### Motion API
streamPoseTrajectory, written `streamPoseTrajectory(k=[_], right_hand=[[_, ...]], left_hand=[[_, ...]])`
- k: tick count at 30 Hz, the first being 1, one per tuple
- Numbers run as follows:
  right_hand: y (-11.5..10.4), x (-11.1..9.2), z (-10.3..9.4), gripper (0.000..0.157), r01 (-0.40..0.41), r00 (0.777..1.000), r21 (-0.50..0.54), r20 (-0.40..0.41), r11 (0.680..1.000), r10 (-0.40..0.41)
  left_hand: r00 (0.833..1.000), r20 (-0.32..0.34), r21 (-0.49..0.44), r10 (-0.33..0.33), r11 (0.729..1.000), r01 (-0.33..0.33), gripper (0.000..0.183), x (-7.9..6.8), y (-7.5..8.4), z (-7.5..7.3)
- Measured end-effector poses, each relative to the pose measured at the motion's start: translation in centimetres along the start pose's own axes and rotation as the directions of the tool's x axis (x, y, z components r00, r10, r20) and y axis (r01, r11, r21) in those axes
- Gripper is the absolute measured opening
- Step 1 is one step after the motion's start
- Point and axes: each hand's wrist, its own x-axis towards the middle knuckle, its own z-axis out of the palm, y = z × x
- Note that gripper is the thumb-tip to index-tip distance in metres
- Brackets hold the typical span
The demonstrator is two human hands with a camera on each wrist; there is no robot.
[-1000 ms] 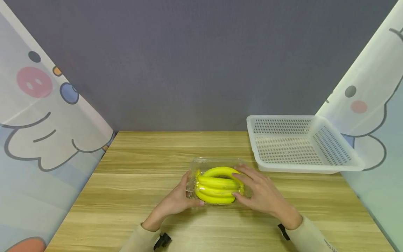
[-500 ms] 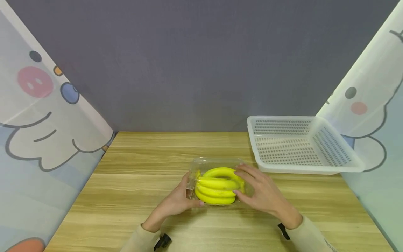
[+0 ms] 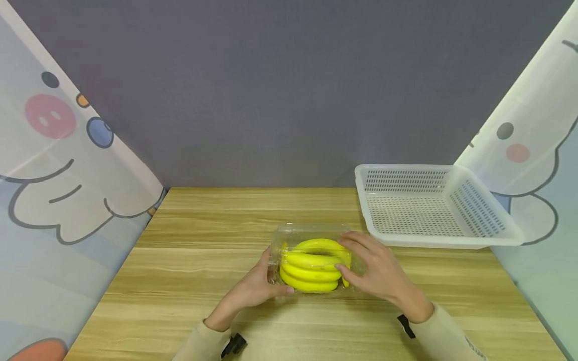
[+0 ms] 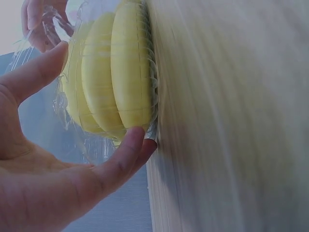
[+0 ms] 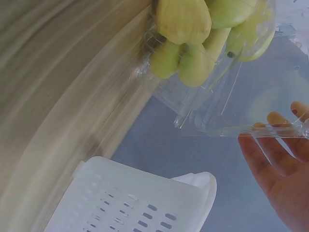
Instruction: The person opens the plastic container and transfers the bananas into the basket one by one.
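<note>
A bunch of yellow bananas [image 3: 310, 274] lies inside a clear plastic box [image 3: 311, 228] on the table. My left hand [image 3: 254, 287] grips the box's left end, thumb along its near side and fingers round the far side. In the left wrist view, fingertips [image 4: 133, 137] touch the plastic close to the tabletop. My right hand [image 3: 378, 268] is at the right end, holding the edge of the box's clear lid [image 5: 270, 129]. The right wrist view shows that lid edge raised away from the bananas, with fingers behind the see-through plastic.
A white slotted plastic basket [image 3: 444, 241] stands at the back right, just beyond my right hand. The wooden table [image 3: 212, 225] meets a grey panel [image 3: 271, 100] at the back. Cartoon-printed curtains [image 3: 104, 200] hang on both sides.
The right hand has shifted slightly upward, and the clear lid has moved with it. More of the bananas' right end shows below the thumb. The left hand and basket stay put.
</note>
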Motion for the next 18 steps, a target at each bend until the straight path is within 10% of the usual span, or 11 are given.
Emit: streamPoseTrajectory(k=[18], right_hand=[[0.42,0.92,-0.34,0.051,-0.027,0.999,0.053,-0.024,0.998,0.028]], left_hand=[[0.999,0.003,-0.029,0.032,0.999,-0.032,0.125,0.01,0.04,0.13]])
